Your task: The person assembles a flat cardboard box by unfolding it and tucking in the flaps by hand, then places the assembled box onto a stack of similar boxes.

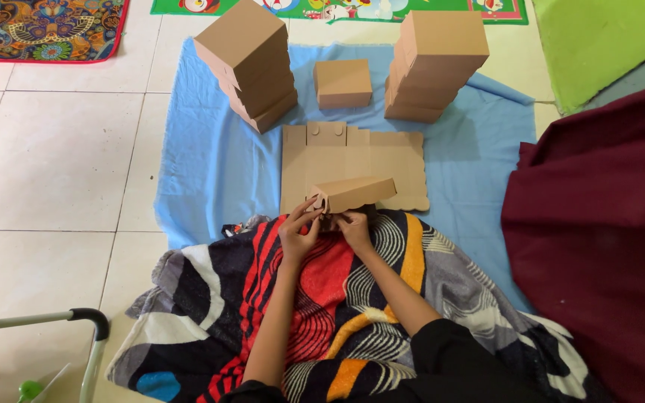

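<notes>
Left hand: we see the left hand (298, 227) closed with its fingers curled around the near end flap of a half-folded cardboard box (352, 194).
Right hand: the right hand (354, 227) pinches the same end of the box from the other side, fingertips pressed on the cardboard.
Box in hand: we find it held over the lap, tilted, its far end lying above the flat cardboard blanks (360, 153).
Blanks: a small pile of unfolded sheets with scalloped edges, lying on the blue cloth (210, 164) just ahead of the knees.
Finished boxes: we count a leaning stack of boxes (248, 63) at the far left of the cloth, a single small box (343, 83) in the middle, and a taller stack (434, 63) to the right.
Lap: covered by a striped blanket (337, 298) in red, black, orange and grey.
Surroundings: white floor tiles (54, 164); a dark red fabric (599, 224) at the right.
</notes>
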